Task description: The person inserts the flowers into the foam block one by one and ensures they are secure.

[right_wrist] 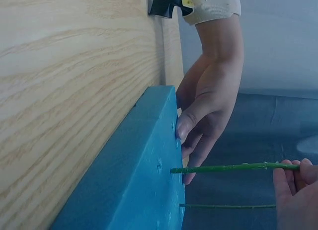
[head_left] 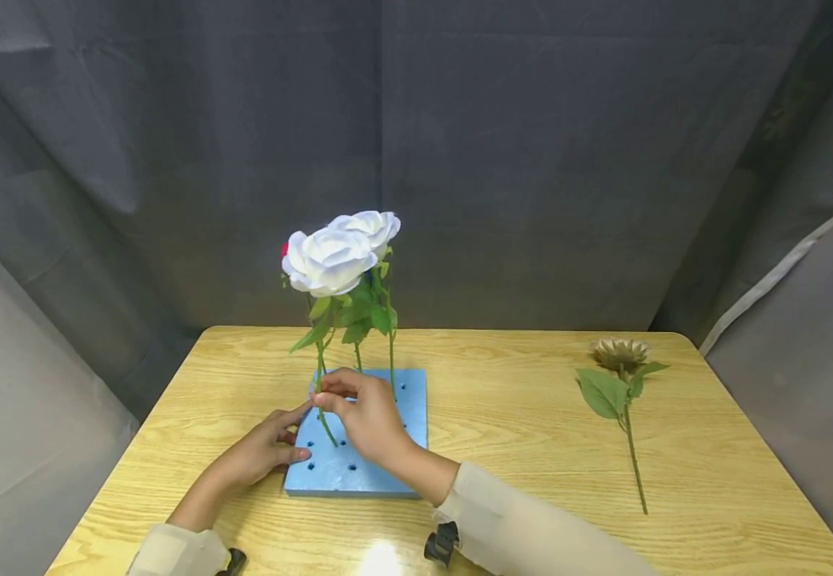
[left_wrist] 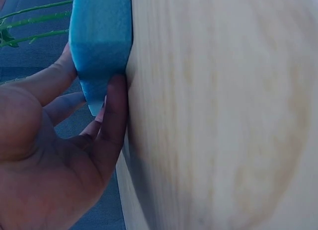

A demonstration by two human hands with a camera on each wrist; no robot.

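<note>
A blue foam block (head_left: 380, 482) with rows of holes lies on the table. My right hand (head_left: 369, 416) pinches the green stem of a white rose (head_left: 330, 264) between thumb and fingers. The lower end of that stem (right_wrist: 223, 168) comes down right at the block's top face. With thumb on top and fingers along the side, my left hand (head_left: 258, 452) holds the block's left edge. Behind the held flower stands a second white rose (head_left: 380, 226), its stem upright in the block. A bit of a red flower (head_left: 284, 250) peeks out at the left, mostly hidden.
On the right of the wooden table (head_left: 510, 432) lies a beige-gold flower (head_left: 619, 354) with green leaves and a long stem. Dark grey curtains (head_left: 531, 160) hang behind the table and at its sides.
</note>
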